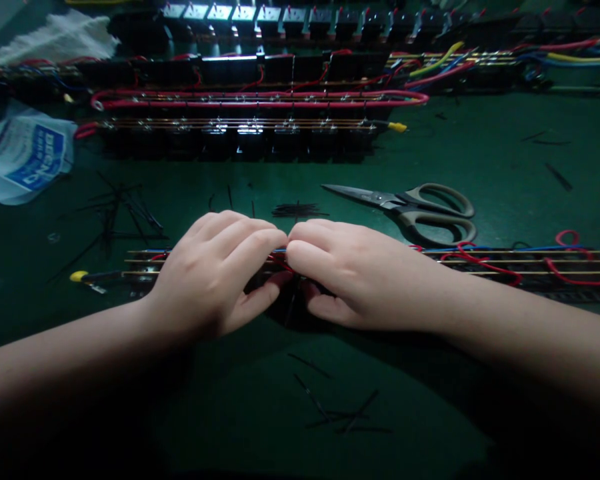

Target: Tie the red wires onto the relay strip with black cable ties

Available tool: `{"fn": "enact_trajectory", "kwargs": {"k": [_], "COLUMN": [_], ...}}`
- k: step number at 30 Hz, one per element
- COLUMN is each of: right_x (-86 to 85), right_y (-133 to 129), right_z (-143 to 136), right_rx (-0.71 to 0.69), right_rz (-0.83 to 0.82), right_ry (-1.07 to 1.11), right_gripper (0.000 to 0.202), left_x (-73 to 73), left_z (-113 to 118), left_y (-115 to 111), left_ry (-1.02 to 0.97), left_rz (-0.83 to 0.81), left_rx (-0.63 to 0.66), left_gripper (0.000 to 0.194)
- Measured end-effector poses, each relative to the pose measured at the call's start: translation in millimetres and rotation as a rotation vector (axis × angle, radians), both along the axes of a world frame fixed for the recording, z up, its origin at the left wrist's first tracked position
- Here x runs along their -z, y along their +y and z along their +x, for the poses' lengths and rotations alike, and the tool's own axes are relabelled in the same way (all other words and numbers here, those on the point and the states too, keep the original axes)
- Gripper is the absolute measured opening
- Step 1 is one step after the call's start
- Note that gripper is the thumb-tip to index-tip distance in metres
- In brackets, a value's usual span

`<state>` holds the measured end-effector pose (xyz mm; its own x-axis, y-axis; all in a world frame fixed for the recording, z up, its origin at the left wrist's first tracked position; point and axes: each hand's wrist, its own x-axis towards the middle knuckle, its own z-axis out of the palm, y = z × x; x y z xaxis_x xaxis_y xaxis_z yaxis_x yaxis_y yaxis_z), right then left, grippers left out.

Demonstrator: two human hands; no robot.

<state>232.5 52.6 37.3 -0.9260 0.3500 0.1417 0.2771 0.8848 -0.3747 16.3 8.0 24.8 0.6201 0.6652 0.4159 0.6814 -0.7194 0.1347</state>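
My left hand and my right hand meet over a long wired rod assembly, made of brass-coloured rods with red and blue wires. Both hands are closed around it, fingertips on the far side and thumbs on the near side. Red wires show in the gap between them. A thin dark strip, perhaps a cable tie, stands out below that gap; its hold is hidden by the fingers. Behind my right hand lie scissors with dark handles. A small pile of black cable ties lies just beyond my fingertips.
More wired assemblies with red cables run along the back of the green table. A plastic bag with a blue label lies at left, near a white cloth. Loose black strips are scattered at left and in front.
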Motion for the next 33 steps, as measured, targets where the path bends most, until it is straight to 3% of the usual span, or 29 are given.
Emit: {"fn": "enact_trajectory", "kwargs": {"k": [9, 16, 21, 27, 33], "right_x": [1.9, -6.8, -9.3, -8.9, -9.7], "right_y": [-1.1, -2.6, -3.3, -2.3, 0.3], "right_z": [-0.1, 2.2, 4.3, 4.0, 4.6], "right_rx": [0.059, 0.181, 0.282, 0.324, 0.341], "right_rz": [-0.072, 0.026, 0.038, -0.021, -0.105], "right_ry": [0.076, -0.005, -0.074, -0.109, -0.102], "right_gripper": [0.012, 0.014, 0.02, 0.025, 0.023], "left_x": [-2.6, -3.5, -5.7, -13.1, -16.6], "left_z": [1.0, -1.3, -5.9, -12.3, -14.5], "left_y": [3.6, 9.5, 14.9, 18.8, 20.5], "left_ry": [0.093, 0.078, 0.071, 0.107, 0.131], "left_rz": [-0.09, -0.168, -0.279, -0.443, -0.487], "left_rx": [-0.014, 0.051, -0.027, -0.092, -0.104], "left_gripper": [0.022, 0.017, 0.028, 0.024, 0.02]}}
